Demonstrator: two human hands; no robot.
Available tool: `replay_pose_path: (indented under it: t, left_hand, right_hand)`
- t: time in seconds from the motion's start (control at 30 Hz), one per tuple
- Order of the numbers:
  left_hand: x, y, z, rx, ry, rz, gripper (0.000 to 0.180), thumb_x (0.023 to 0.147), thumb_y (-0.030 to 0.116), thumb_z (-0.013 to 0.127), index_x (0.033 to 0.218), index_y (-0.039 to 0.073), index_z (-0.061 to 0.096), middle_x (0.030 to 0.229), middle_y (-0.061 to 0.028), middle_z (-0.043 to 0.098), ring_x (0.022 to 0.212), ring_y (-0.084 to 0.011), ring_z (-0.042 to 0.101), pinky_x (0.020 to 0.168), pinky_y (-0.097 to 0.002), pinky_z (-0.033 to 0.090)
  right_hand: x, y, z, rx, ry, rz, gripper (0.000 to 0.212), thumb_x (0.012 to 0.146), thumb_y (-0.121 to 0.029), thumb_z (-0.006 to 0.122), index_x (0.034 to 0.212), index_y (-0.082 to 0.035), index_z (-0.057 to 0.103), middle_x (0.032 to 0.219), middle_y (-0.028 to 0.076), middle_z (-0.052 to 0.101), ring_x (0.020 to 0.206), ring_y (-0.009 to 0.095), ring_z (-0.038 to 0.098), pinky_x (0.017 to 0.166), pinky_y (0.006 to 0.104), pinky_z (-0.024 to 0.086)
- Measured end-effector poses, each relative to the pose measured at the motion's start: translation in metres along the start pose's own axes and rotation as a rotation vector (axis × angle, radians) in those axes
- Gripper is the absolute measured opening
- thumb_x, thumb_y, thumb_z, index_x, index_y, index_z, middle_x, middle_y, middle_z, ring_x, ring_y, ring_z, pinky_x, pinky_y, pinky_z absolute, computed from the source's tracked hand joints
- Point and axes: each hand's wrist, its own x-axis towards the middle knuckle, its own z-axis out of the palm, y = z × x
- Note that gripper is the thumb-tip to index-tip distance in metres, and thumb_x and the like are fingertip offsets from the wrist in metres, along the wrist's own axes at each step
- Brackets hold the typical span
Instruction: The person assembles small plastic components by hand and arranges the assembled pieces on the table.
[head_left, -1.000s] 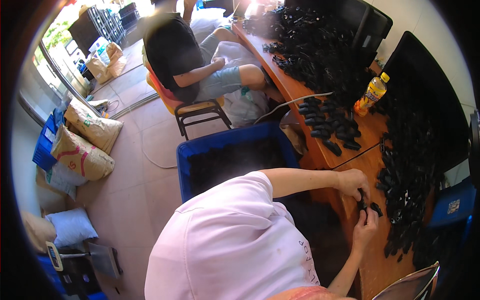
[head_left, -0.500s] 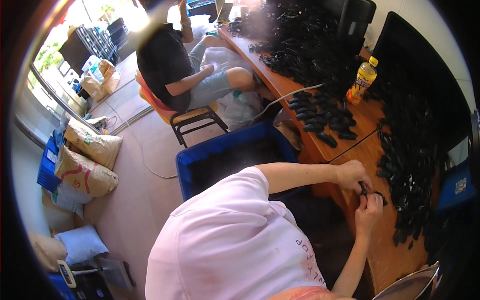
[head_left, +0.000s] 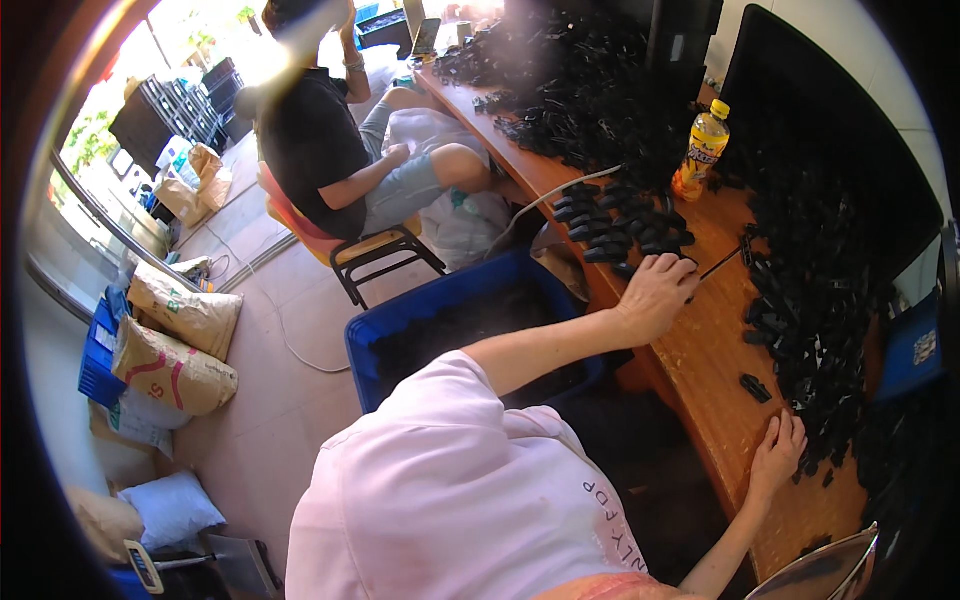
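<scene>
My left hand (head_left: 655, 298) is over the near end of several black plastic parts (head_left: 605, 222) laid in rows on the wooden table (head_left: 705, 385). Its fingers are bent down, and a dark bit of a black plastic part shows at the fingertips; the palm hides the rest. My right hand (head_left: 778, 452) rests on the tabletop with fingers stretched out, at the edge of a long heap of black parts (head_left: 815, 300). Just beyond its fingertips lies a single black clip-like piece (head_left: 755, 388), apart from the heap.
A yellow-capped drink bottle (head_left: 702, 150) stands between rows and heap. Left of the table is a blue crate (head_left: 357, 365) with dark contents. Another person (head_left: 315, 140) sits on a chair (head_left: 395, 250) farther off. Sacks (head_left: 185, 310) line the left wall. A pale cable (head_left: 560, 192) crosses the table edge.
My hands were together, working on black parts. The left has moved away to the laid-out rows; the right has come down nearer me onto the tabletop. A lone black piece now lies by it.
</scene>
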Motion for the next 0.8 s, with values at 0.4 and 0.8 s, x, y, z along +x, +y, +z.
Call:
replay_pose_path:
  t: [0.4,0.8]
  left_hand:
    - [0.025,0.137,0.117,-0.469,-0.203,0.359,0.042,0.079,0.016,0.079,0.119,0.006,0.070,0.127,-0.0145,0.066,0.119,-0.0343,0.061,0.099,-0.0458,0.052]
    - [0.014,0.102,0.057,-0.416,-0.123,0.394,0.030,0.079,0.010,0.073,0.108,0.003,0.070,0.118,-0.0148,0.064,0.103,-0.0323,0.066,0.085,-0.0426,0.058]
  right_hand:
    - [0.022,-0.009,0.007,0.087,0.091,-0.019,0.029,0.106,-0.013,0.066,0.135,-0.006,0.067,0.146,0.019,0.057,0.128,0.040,0.061,0.100,0.0479,0.052]
    - [-0.004,-0.007,-0.006,0.278,0.241,-0.060,0.027,0.098,0.003,0.070,0.125,0.005,0.068,0.124,0.022,0.065,0.114,0.042,0.066,0.096,0.0476,0.054]
